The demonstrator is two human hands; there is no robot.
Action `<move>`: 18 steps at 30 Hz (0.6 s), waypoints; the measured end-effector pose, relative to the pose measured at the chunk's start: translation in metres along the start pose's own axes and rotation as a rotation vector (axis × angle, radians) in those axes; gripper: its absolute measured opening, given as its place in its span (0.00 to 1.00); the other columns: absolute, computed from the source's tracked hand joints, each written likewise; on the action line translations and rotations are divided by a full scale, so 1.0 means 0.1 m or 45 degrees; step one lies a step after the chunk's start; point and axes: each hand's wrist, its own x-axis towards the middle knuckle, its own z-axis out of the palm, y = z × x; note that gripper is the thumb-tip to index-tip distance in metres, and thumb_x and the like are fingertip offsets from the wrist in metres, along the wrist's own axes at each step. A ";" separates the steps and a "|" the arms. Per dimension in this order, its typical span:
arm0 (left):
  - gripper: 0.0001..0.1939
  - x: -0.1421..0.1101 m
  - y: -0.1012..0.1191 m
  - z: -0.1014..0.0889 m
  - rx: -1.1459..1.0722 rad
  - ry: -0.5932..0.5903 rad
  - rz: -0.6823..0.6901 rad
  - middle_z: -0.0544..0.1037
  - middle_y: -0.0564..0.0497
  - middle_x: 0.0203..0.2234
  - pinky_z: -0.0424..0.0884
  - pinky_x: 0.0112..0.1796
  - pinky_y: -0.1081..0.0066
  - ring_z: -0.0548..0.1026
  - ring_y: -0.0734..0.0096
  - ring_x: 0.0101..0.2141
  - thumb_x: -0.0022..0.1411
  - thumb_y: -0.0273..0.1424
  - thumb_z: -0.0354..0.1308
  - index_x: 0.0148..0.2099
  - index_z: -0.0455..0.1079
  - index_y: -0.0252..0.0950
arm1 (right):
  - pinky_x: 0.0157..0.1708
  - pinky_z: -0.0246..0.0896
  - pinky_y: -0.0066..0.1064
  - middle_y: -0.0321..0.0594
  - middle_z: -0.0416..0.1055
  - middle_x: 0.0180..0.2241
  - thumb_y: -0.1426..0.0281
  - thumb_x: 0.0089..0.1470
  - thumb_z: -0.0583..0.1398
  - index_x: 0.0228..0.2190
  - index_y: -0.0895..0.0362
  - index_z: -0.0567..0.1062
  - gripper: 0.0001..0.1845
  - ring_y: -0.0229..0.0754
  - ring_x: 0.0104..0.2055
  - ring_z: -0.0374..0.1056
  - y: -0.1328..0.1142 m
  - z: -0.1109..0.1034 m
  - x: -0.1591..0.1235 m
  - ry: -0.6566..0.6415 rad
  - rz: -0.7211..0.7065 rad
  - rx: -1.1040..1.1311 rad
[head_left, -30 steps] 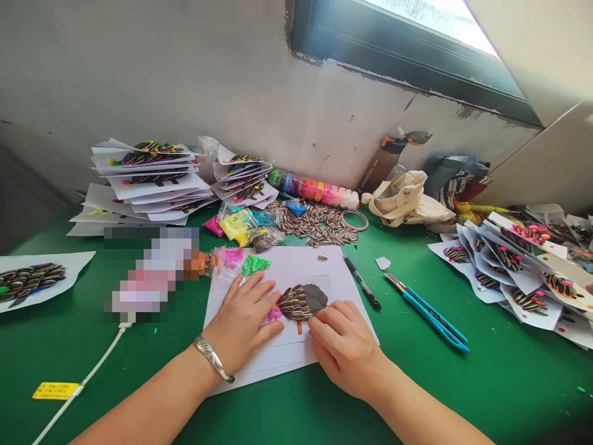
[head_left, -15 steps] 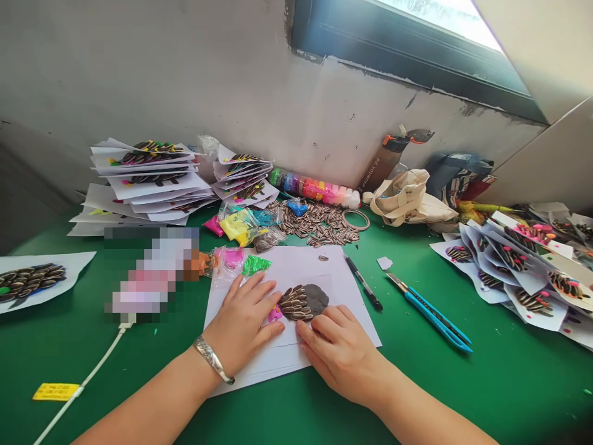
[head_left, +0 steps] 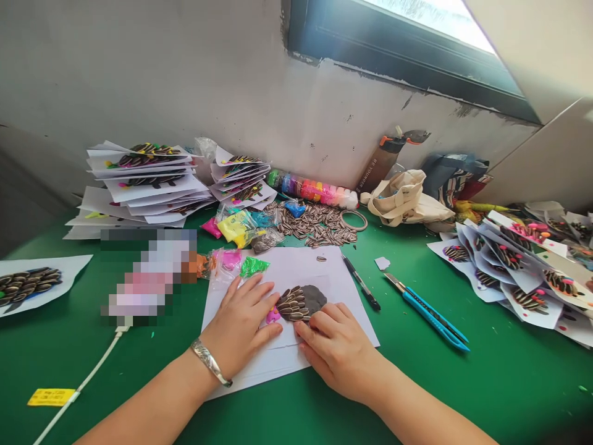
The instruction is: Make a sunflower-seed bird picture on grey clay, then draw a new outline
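Observation:
My left hand (head_left: 244, 312) lies flat with its fingers spread, holding down the white paper (head_left: 273, 355). Beside its fingertips is a bit of pink clay (head_left: 273, 315) with small dots. To the right of that, a flattened disc of dark grey clay (head_left: 315, 298) has striped sunflower seeds (head_left: 293, 303) set in overlapping rows on its left half. My right hand (head_left: 338, 346) is closed, its curled thumb and fingers pressed at the lower edge of the disc. Whatever lies under or between those fingertips is hidden.
Loose sunflower seeds (head_left: 319, 224) and coloured clay packets (head_left: 236, 227) lie behind the paper. At right are a pen (head_left: 361, 283) and a blue craft knife (head_left: 430, 316). Stacked seed pictures stand at back left (head_left: 152, 185) and right (head_left: 509, 266). A white cable (head_left: 99, 358) runs at left.
My right fingertips have shifted a little left along the disc's lower edge and now cover the small orange clay piece that showed there. My left hand stays in place on the paper.

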 end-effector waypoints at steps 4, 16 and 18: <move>0.21 0.01 -0.01 -0.01 0.024 -0.033 -0.001 0.71 0.45 0.55 0.53 0.58 0.41 0.60 0.47 0.59 0.61 0.38 0.57 0.55 0.69 0.39 | 0.33 0.52 0.36 0.41 0.68 0.30 0.72 0.58 0.56 0.47 0.57 0.72 0.15 0.42 0.32 0.58 -0.01 -0.04 -0.04 0.061 -0.025 0.064; 0.21 -0.03 -0.07 0.05 0.064 0.047 0.037 0.72 0.46 0.54 0.54 0.59 0.44 0.62 0.49 0.58 0.61 0.38 0.57 0.56 0.68 0.40 | 0.36 0.55 0.30 0.42 0.73 0.30 0.74 0.59 0.53 0.32 0.57 0.79 0.15 0.42 0.37 0.66 1.27 -0.27 0.58 -0.019 0.721 -0.228; 0.21 -0.03 -0.08 0.06 0.069 0.072 0.055 0.72 0.47 0.54 0.54 0.59 0.46 0.63 0.50 0.58 0.61 0.38 0.58 0.56 0.68 0.41 | 0.35 0.54 0.30 0.43 0.73 0.29 0.73 0.59 0.52 0.29 0.57 0.79 0.16 0.43 0.36 0.66 1.42 -0.20 0.72 -0.034 0.749 -0.267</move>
